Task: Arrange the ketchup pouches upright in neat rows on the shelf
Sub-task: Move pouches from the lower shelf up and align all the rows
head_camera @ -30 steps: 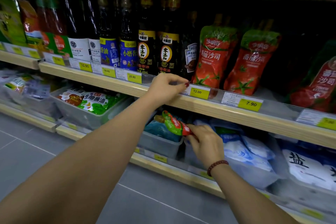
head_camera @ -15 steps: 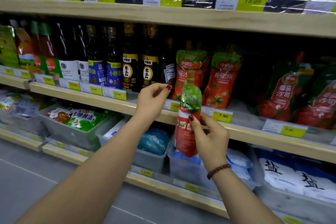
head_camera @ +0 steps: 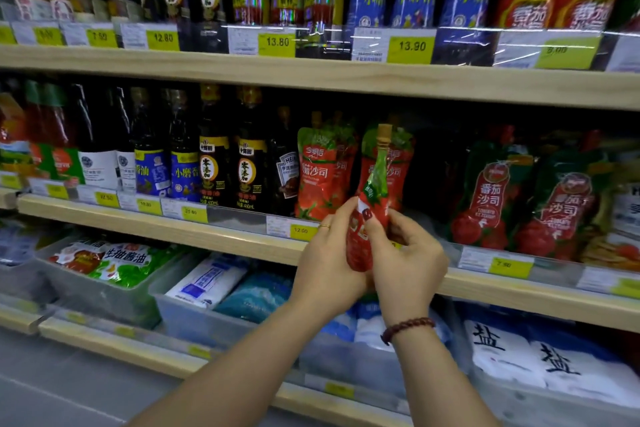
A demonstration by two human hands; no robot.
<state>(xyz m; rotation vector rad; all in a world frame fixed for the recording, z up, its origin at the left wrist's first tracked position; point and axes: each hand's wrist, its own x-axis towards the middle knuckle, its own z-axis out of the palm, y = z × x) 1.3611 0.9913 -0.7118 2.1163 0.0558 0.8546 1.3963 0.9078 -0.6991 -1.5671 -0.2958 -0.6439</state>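
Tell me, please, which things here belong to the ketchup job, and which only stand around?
Job: held ketchup pouch, left hand, right hand, standing pouches, middle shelf.
Not job: dark sauce bottles, salt bags, price tags.

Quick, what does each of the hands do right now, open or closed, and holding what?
Left hand: closed on the lower part of the ketchup pouch.
Right hand: closed on the same pouch, spout upward.
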